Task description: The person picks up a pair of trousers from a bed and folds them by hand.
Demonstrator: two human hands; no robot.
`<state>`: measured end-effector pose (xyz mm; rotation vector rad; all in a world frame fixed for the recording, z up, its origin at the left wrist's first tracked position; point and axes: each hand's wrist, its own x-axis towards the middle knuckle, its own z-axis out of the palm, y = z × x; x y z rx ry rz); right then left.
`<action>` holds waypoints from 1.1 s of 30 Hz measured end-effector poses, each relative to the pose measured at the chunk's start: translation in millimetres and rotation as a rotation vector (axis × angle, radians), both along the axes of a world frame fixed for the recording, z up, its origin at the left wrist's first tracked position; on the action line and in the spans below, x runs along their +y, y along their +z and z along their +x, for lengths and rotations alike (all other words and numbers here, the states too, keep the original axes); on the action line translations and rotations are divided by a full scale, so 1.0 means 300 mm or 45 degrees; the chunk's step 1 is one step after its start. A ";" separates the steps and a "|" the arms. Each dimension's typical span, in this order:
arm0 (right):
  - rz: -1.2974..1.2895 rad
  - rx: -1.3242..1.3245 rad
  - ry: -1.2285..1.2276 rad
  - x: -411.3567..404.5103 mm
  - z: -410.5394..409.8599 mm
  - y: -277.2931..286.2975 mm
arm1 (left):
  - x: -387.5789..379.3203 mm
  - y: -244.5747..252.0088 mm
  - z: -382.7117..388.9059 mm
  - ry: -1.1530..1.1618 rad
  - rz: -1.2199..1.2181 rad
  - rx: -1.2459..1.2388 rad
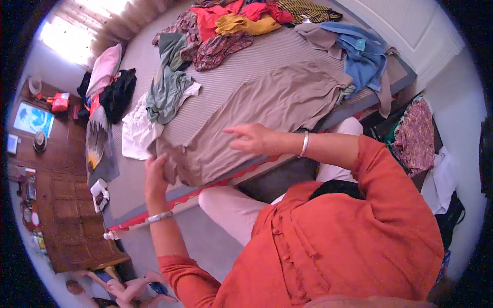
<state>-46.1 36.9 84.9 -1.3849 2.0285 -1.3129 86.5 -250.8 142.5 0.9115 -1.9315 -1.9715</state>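
Observation:
Beige trousers [265, 102] lie stretched out on the bed, the waist towards the right and the leg ends at the left. My left hand [156, 179] has hold of the leg end near the bed's front edge, where the cloth is bunched and blurred. Over the middle of the legs is my right hand [250, 139], its fingers apart and nothing in it; whether it touches the cloth is unclear. Just beyond my left hand lies a white garment [139, 131], with a grey-green garment [169, 94] partly over it.
A pile of red, mustard and patterned clothes [231, 27] lies across the bed. A blue garment [362, 54] is at the right corner; pink and black clothes [115, 96] are at the left. A filled box [414, 134] stands right. Another person [119, 288] is at lower left.

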 end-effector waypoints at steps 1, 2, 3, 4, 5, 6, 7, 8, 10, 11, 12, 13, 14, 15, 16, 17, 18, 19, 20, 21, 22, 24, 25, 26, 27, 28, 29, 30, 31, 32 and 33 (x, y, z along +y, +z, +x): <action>-0.180 -0.323 -0.037 -0.009 -0.001 0.038 | 0.078 0.048 -0.076 -0.098 0.023 0.046; -0.360 -0.648 -0.068 -0.004 -0.002 0.072 | 0.157 0.086 -0.152 -0.192 0.048 0.089; -0.369 -0.646 -0.085 0.029 -0.017 0.126 | 0.266 0.130 -0.230 -0.311 0.107 0.163; -0.430 -0.893 -0.157 0.068 -0.043 0.183 | 0.379 0.169 -0.297 -0.423 0.163 0.234; -0.491 -1.138 -0.223 0.101 -0.077 0.216 | 0.477 0.196 -0.355 -0.569 0.154 0.279; -0.642 -1.102 -0.158 0.137 -0.132 0.215 | 0.566 0.187 -0.405 -0.690 0.276 0.346; -0.790 -1.065 -0.096 0.187 -0.198 0.203 | 0.649 0.166 -0.446 -0.810 0.402 0.409; -0.797 -1.232 -0.115 0.254 -0.252 0.205 | 0.731 0.136 -0.474 -0.806 0.366 0.438; -0.808 -1.401 -0.149 0.399 -0.348 0.169 | 0.803 0.059 -0.496 -0.814 0.336 0.458; -0.743 -1.538 -0.265 0.471 -0.398 0.119 | 0.818 0.003 -0.497 -0.818 0.204 0.405; -0.676 -1.675 -0.375 0.524 -0.422 0.075 | 0.824 -0.059 -0.492 -0.816 0.067 0.350; -0.682 -1.675 -0.382 0.557 -0.428 0.049 | 0.811 -0.131 -0.477 -0.799 -0.065 0.284; -0.510 -1.579 -0.635 0.575 -0.433 0.024 | 0.785 -0.208 -0.450 -0.775 -0.200 0.215; -0.333 -1.468 -0.873 0.580 -0.438 0.004 | 0.754 -0.284 -0.418 -0.713 -0.345 0.178; -0.333 -1.471 -0.869 0.581 -0.445 -0.015 | 0.730 -0.339 -0.387 -0.650 -0.487 0.141; -0.300 -1.411 -0.944 0.576 -0.449 -0.036 | 0.712 -0.359 -0.351 -0.648 -0.490 0.133; -0.263 -1.351 -1.013 0.565 -0.448 -0.063 | 0.693 -0.371 -0.309 -0.619 -0.753 0.167; -0.264 -1.353 -1.013 0.572 -0.481 -0.118 | 0.689 -0.376 -0.280 -0.593 -1.013 0.210; -0.202 -1.170 -1.065 0.603 -0.544 -0.202 | 0.712 -0.343 -0.261 -0.650 -1.115 0.161; -0.136 -0.986 -1.100 0.621 -0.588 -0.267 | 0.716 -0.349 -0.245 -0.653 -1.113 0.163; -0.132 -0.985 -1.098 0.630 -0.606 -0.311 | 0.716 -0.361 -0.230 -0.667 -1.228 0.208; -0.417 0.447 -1.135 0.657 -0.627 -0.357 | 0.729 -0.366 -0.224 -0.684 -1.334 0.261; -0.419 0.440 -1.116 0.644 -0.633 -0.314 | 0.727 -0.356 -0.214 -0.680 -1.263 0.244; -0.421 -0.025 -1.175 0.654 -0.652 -0.257 | 0.725 -0.347 -0.207 -0.677 -1.190 0.231; -0.409 -0.490 -1.209 0.657 -0.655 -0.183 | 0.718 -0.341 -0.200 -0.661 -1.189 0.223; -0.303 -0.611 -1.282 0.675 -0.622 -0.129 | 0.718 -0.336 -0.199 -0.674 -1.177 0.234; -0.298 -0.609 -1.276 0.679 -0.620 -0.138 | 0.715 -0.335 -0.198 -0.687 -1.165 0.244; -0.193 -0.785 -1.300 0.697 -0.615 -0.139 | 0.718 -0.339 -0.206 -0.689 -1.159 0.253; -0.087 -0.962 -1.317 0.708 -0.615 -0.141 | 0.713 -0.351 -0.212 -0.658 -1.111 0.258; -0.085 -0.958 -1.319 0.709 -0.621 -0.144 | 0.707 -0.363 -0.218 -0.626 -1.064 0.261; 0.153 -0.666 -1.271 0.700 -0.620 -0.142 | 0.698 -0.377 -0.222 -0.626 -1.062 0.261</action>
